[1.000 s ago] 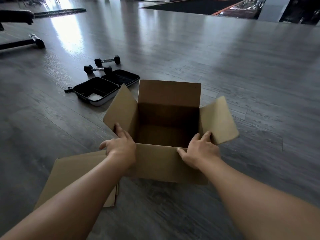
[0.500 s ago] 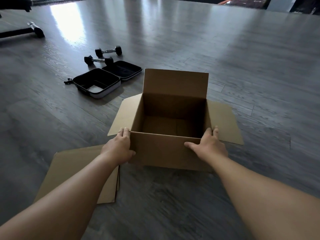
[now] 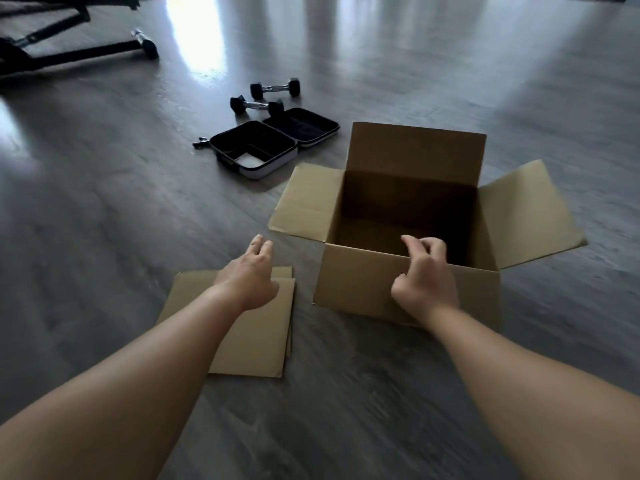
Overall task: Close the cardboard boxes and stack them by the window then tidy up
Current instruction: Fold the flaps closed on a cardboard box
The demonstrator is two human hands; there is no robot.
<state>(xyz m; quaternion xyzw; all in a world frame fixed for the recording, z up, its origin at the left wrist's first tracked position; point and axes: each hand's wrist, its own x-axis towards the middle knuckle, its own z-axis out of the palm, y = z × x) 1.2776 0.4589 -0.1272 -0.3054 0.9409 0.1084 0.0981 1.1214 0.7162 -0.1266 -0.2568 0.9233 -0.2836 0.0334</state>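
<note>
An open, empty cardboard box (image 3: 360,289) stands on the grey floor right of centre. Its far flap stands up and its left and right flaps lie spread outward. My right hand (image 3: 424,278) hovers over the box's near wall with loosely curled fingers and holds nothing. A flattened cardboard box (image 3: 256,344) lies on the floor left of the open one. My left hand (image 3: 251,277) reaches out above its far edge, fingers straight and holding nothing.
An open black case (image 3: 263,147) lies beyond the flat cardboard, with two small dumbbells (image 3: 266,97) behind it. A black bench frame (image 3: 69,46) stands at the far left. Bare wood floor (image 3: 346,427) surrounds the boxes.
Both hands have let go of the box's near corners. My left hand moved left over the flat cardboard and my right hand lifted off the near wall. The view shifted left.
</note>
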